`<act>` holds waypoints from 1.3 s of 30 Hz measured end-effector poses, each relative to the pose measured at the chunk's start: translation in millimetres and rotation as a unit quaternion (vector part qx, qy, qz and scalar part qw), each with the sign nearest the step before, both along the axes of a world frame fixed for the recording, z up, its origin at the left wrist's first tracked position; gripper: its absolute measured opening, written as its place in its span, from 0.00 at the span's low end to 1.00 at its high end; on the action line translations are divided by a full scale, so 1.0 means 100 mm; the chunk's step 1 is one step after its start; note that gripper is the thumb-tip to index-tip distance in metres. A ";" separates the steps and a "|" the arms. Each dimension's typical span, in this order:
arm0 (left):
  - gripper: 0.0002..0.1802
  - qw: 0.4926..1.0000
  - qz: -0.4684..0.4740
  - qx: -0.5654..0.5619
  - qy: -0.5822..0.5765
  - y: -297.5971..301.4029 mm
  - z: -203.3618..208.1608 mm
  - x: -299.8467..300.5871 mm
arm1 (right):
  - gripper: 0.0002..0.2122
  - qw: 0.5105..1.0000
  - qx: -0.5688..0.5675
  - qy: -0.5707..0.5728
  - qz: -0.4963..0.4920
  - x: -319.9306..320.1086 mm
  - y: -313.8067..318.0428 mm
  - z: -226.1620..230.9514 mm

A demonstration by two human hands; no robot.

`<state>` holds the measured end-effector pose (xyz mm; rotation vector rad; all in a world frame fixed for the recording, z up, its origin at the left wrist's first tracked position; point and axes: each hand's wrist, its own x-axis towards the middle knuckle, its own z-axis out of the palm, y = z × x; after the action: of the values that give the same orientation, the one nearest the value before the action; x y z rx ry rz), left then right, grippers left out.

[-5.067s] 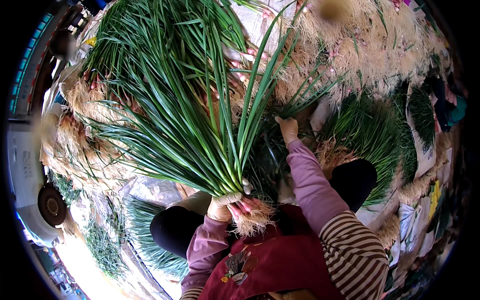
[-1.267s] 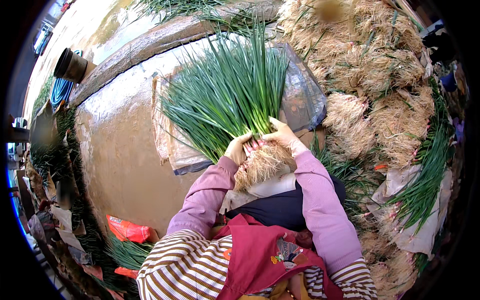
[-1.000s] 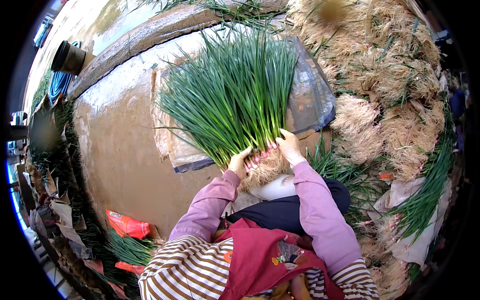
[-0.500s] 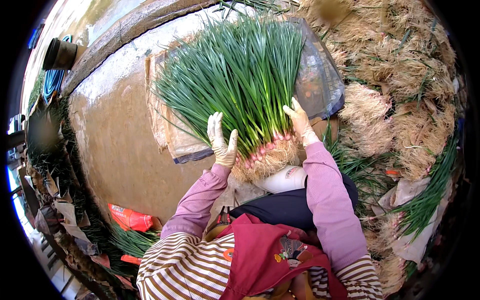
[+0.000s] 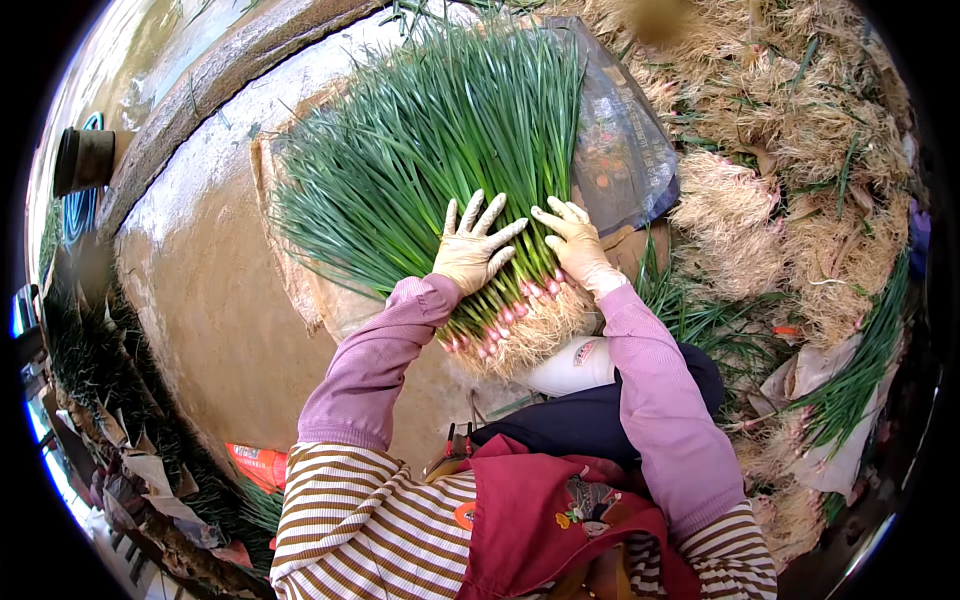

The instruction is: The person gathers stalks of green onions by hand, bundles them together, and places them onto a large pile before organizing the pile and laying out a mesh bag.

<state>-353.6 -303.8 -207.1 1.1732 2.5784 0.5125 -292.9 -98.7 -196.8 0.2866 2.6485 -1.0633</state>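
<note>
A wide fanned bundle of green onions (image 5: 430,150) lies in front of me, long leaves pointing away, pink bulbs and pale roots (image 5: 530,335) toward me. My left hand (image 5: 474,248), in a pale glove, rests flat across the lower stalks with its fingers spread. At the bundle's right edge, my right hand (image 5: 580,246), gloved too, touches the stalks just above the bulbs, its fingers stretched out. Neither hand grips anything. Under the bundle lies a flattened plastic sack (image 5: 630,150), its dark printed side showing at the right.
Piles of rooty green onions (image 5: 740,220) cover the ground to the right, with another leafy bunch (image 5: 860,370) lower down. A dark bucket (image 5: 85,160) stands at the far left by a concrete curb (image 5: 200,110). An orange bag (image 5: 258,465) lies at lower left. My white-covered lower leg (image 5: 570,368) is beside the roots.
My left hand has moved from the bundle's left side up and right onto the stalks. My right hand now leans inward over the right edge. The view has shifted slightly.
</note>
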 end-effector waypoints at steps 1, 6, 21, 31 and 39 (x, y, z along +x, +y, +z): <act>0.26 1.000 0.007 -0.005 0.007 -0.01 -0.02 0.02 | 0.21 0.999 -0.035 0.010 -0.029 -0.05 0.05 0.08; 0.26 1.000 0.018 -0.007 0.018 -0.07 -0.02 0.10 | 0.18 0.997 -0.009 0.031 -0.066 -0.14 0.74 0.84; 0.29 0.979 0.101 0.172 0.036 -0.07 0.31 0.25 | 0.17 0.983 -0.053 -0.097 -0.149 1.01 1.51 2.48; 0.38 0.973 0.231 0.010 -0.031 -0.44 -0.11 1.20 | 0.29 0.995 0.056 0.011 0.082 0.08 0.89 1.50; 0.37 0.976 0.196 -0.071 -0.061 -0.48 -0.25 1.11 | 0.37 0.927 0.074 0.070 0.362 0.31 0.10 -0.14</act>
<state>-242.6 -351.6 -232.1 0.5675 2.6904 0.4534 -262.3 -89.1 -210.9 -0.7166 2.5887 -0.6481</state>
